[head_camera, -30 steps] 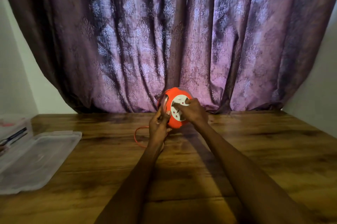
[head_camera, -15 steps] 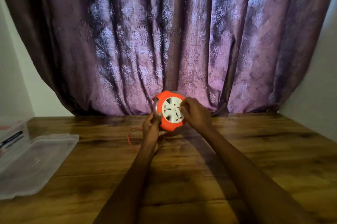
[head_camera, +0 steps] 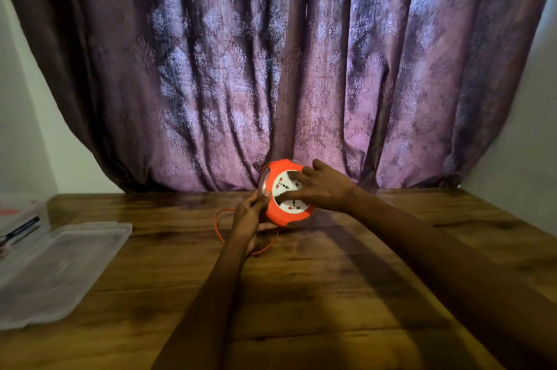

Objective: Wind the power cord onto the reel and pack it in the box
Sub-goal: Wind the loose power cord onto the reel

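At nine o'clock, against the left edge, stands a clear box with a dark strip and a smear of red showing through its wall; if that is a label, it is too blurred to read. Just beside it, toward eight o'clock, a clear lid lies flat on the wooden table. The left hand reaches up from six o'clock, forearm running straight away from the camera, and its curled fingers grip the left rim of the reel, thumb tip at the rim's edge. A thin orange cord loops loose on the table at the hand's nine o'clock, passes under the wrist and shows again at its four o'clock. The reel is orange, held tilted just above the table near the middle of the view, with its white socket face turned toward the camera; the face carries small red and dark marks, none legible. The right hand comes in from four o'clock along a long slanting forearm and lies across the white face with fingers spread and fairly straight, fingertips pressing on the disc. Both hands are together on the reel. Behind, from ten to two o'clock, hangs a purple patterned curtain.
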The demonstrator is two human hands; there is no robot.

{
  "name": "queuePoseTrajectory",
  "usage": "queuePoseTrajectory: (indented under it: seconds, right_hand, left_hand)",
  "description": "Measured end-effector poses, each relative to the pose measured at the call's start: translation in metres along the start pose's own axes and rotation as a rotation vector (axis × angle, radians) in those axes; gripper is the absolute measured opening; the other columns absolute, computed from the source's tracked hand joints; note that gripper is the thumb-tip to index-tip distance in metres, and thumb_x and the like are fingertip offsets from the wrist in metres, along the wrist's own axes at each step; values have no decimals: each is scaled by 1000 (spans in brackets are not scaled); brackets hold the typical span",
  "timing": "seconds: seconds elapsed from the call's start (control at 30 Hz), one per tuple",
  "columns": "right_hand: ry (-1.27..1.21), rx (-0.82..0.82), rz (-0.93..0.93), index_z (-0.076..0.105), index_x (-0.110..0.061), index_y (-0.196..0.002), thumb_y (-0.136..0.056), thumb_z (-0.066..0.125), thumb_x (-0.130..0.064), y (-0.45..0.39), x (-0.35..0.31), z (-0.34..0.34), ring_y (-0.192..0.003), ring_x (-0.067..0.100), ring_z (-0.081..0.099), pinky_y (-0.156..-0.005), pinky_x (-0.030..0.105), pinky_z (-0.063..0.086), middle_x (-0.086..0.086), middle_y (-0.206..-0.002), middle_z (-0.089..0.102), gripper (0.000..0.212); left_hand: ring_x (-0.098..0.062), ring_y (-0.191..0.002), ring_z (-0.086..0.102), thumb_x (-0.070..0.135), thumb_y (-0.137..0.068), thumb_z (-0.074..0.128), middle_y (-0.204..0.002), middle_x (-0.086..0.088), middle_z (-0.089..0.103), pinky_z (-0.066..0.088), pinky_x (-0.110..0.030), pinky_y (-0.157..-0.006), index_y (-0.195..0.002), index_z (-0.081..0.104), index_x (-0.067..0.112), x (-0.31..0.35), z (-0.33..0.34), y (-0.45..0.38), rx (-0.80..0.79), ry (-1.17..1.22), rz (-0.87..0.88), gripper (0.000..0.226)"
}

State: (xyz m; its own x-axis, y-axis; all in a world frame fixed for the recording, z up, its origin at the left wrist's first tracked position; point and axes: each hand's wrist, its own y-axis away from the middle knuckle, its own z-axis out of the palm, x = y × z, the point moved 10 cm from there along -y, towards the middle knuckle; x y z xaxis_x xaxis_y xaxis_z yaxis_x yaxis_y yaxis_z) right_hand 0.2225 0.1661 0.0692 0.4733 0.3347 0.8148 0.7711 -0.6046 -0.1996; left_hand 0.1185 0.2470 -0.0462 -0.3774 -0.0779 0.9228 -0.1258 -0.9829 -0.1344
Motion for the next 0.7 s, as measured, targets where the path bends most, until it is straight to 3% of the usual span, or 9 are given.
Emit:
queuePoseTrajectory:
  seconds: [0.07, 0.17, 0.27, 0.4, 0.47, 0.53, 0.6, 0.7]
  right_hand:
    - [-15, -10, 119, 52, -49, -134, -85, 63, -42, -4, 8, 3, -89, 26, 64, -77, 37, 44, 1, -104, 70, 51]
    - [-227, -42, 402, 43, -39, -140, -82, 61, -56, -4, 23, 16, -97, 32, 65, -83, 40, 39, 8, -106, 71, 63]
    - [-612, 26, 827, 46, -38, -131, -72, 65, -70, 11, 39, 27, -99, 33, 68, -82, 40, 46, 9, -106, 73, 69]
    - [-1185, 19, 1258, 55, -25, -120, -69, 78, -60, 30, 28, 58, -107, 30, 66, -85, 37, 47, 7, -114, 70, 66]
    - [-1604, 142, 1439, 65, -11, -105, -76, 79, -51, 37, 18, 72, -84, 27, 73, -67, 34, 54, 9, -91, 73, 51]
    - [-1999, 289, 1595, 65, -9, -93, -82, 76, -44, 41, 1, 82, -43, 17, 62, -38, 20, 40, 12, -70, 70, 38]
    - [-2124, 316, 1660, 62, -12, -91, -86, 72, -46, 44, -11, 92, -26, 9, 38, -33, 12, 25, 17, -70, 70, 35]
    - [-2081, 281, 1673, 63, -12, -91, -87, 69, -52, 48, -16, 98, -25, 7, 31, -34, 10, 22, 15, -64, 70, 41]
  left_hand:
    - [-18, -84, 75, 28, -94, 66, -103, -6, 76, 59, -35, -56, -111, 71, 22, 1, 5, 2, 3, 18, 26, 19]
    - [-24, -102, 71, 26, -95, 64, -115, -9, 74, 61, -39, -65, -123, 66, 20, 4, 11, 4, 15, 66, 69, 28]
    - [-26, -108, 69, 25, -96, 64, -121, -9, 72, 61, -46, -77, -130, 63, 18, 6, 14, 7, 31, 100, 123, 35]
    - [-24, -105, 70, 21, -95, 65, -122, -9, 72, 62, -45, -77, -134, 61, 21, 10, 16, 11, 29, 96, 181, 39]
    - [-23, -106, 68, 19, -96, 64, -126, -11, 70, 60, -47, -80, -136, 60, 20, 9, 20, 13, 26, 94, 184, 40]
    - [-24, -109, 66, 16, -97, 61, -131, -11, 67, 57, -51, -86, -141, 55, 19, 8, 27, 14, 21, 91, 190, 44]
    - [-28, -115, 66, 14, -98, 59, -134, -10, 65, 55, -56, -93, -145, 50, 18, 6, 32, 15, 0, 79, 186, 48]
    - [-30, -116, 66, 18, -98, 60, -131, -8, 67, 55, -57, -92, -145, 50, 20, 5, 30, 16, 1, 34, 177, 48]
